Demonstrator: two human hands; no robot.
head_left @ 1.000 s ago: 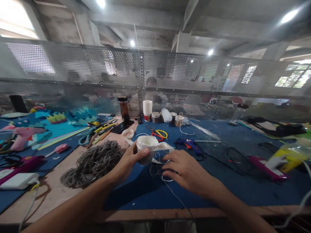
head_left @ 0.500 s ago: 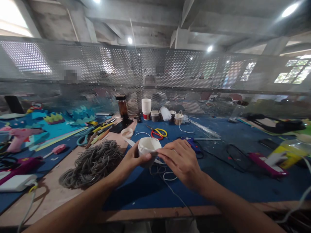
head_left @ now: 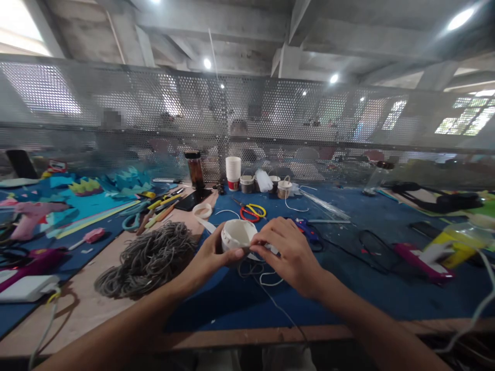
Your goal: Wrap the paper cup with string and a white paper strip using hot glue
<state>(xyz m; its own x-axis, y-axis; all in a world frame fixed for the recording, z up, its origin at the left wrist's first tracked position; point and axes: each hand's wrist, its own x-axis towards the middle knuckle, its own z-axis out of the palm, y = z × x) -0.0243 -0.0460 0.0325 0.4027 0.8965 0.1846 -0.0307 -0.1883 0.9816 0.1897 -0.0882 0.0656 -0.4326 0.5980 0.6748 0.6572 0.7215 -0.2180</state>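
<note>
My left hand (head_left: 216,248) is wrapped round a small paper cup (head_left: 228,238), its white mouth tilted toward me. Grey cord seems to cover the lower side, mostly hidden by the fingers. A white ribbon (head_left: 207,224) runs from its roll (head_left: 201,210) behind the cup. At the cup's right rim my right hand (head_left: 288,252) has thumb and fingers pinched together, with a piece of white ribbon showing under them. Loose thin cord (head_left: 270,281) hangs below and lies on the blue mat.
Left of my hands lies a heap of grey cord (head_left: 150,260). Beyond the cup are scissors (head_left: 253,211), stacked paper cups (head_left: 233,172) and a dark jar (head_left: 194,170). Glue guns (head_left: 423,263) and cables lie on both sides. A perforated metal screen (head_left: 270,118) stands behind.
The cup has turned and shifted slightly to the right in my left hand. My right fingers have closed in more at the rim.
</note>
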